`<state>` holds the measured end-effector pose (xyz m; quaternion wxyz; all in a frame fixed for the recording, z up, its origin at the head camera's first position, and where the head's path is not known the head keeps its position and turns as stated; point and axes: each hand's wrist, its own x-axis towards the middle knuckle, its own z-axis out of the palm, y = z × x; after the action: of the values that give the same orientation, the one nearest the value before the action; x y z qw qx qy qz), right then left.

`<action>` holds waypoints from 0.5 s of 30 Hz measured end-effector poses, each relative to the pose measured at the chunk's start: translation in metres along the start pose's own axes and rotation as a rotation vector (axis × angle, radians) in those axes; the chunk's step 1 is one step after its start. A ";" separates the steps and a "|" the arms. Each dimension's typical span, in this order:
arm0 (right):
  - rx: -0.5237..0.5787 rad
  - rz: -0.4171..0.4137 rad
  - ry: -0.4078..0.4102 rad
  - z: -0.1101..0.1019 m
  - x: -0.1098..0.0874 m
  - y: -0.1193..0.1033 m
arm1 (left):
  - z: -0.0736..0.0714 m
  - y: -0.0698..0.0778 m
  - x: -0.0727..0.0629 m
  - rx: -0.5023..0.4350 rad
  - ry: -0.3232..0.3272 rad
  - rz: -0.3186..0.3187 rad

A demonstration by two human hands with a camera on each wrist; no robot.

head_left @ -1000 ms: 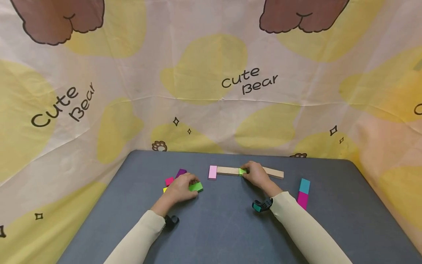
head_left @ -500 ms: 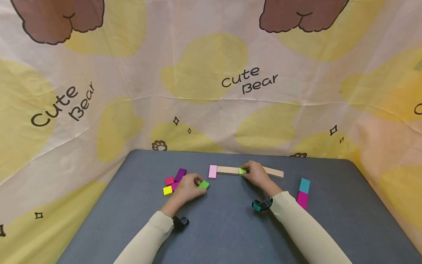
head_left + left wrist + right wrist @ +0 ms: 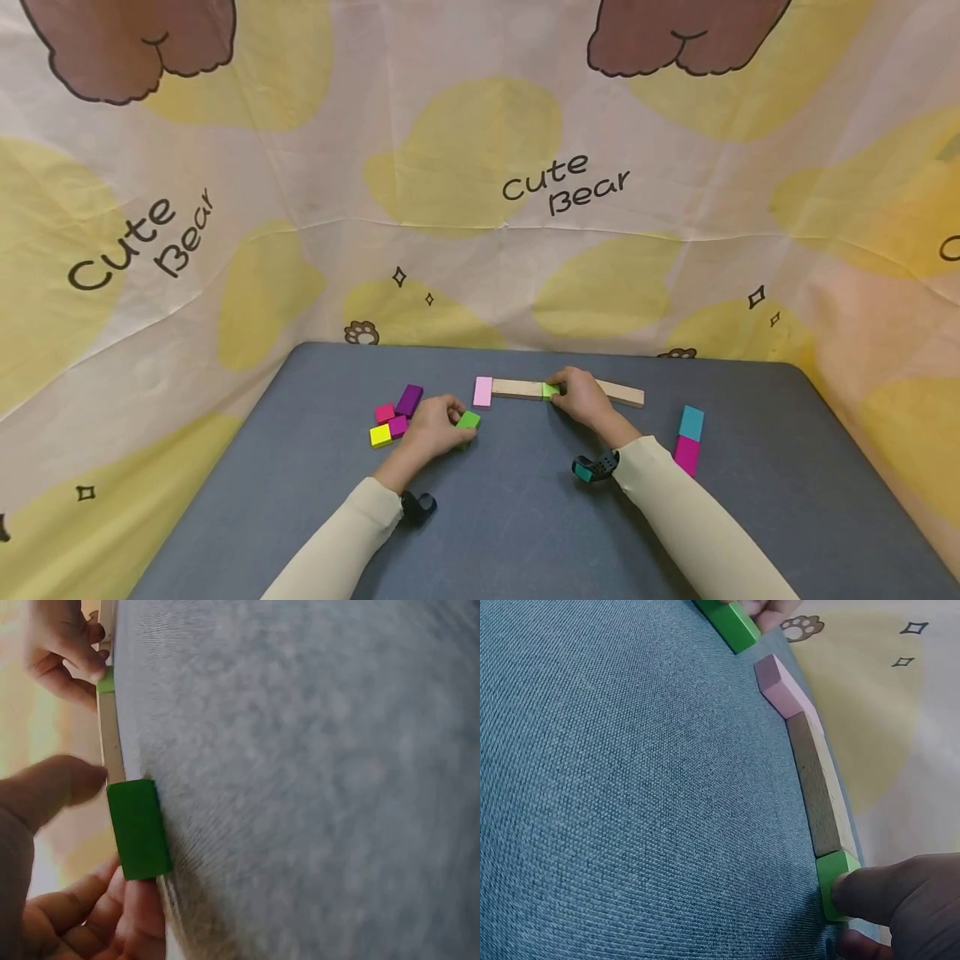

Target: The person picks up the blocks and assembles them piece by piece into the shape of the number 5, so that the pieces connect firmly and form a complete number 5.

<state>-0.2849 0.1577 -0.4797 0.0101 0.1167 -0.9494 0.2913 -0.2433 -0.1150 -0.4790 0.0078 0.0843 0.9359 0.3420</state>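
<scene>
Left of the table's middle, my left hand pinches a green block between thumb and fingers. In the left wrist view the green block shows its broad face, with fingertips at its lower end and the thumb near its upper corner. My right hand grips a light green block in the row at the back. That light green block abuts the end of a wooden plank. A pink block stands at the plank's other end. A second plank reaches out from behind my right hand.
Beside my left hand lie a purple block, a red-pink block, a magenta block and a yellow block. At the right, a blue block adjoins a magenta one. A printed cloth hangs behind the grey table.
My left hand has moved right with the green block, away from the coloured cluster, which is now uncovered. The green block has turned to a steeper angle. My right hand stays on the light green block.
</scene>
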 end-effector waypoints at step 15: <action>-0.015 -0.022 0.010 0.001 0.000 0.002 | -0.023 -0.013 -0.005 0.175 -0.209 0.190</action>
<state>-0.2852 0.1588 -0.4818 0.0189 0.1253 -0.9502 0.2847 -0.2420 -0.1399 -0.4696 0.0653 0.2077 0.9441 0.2476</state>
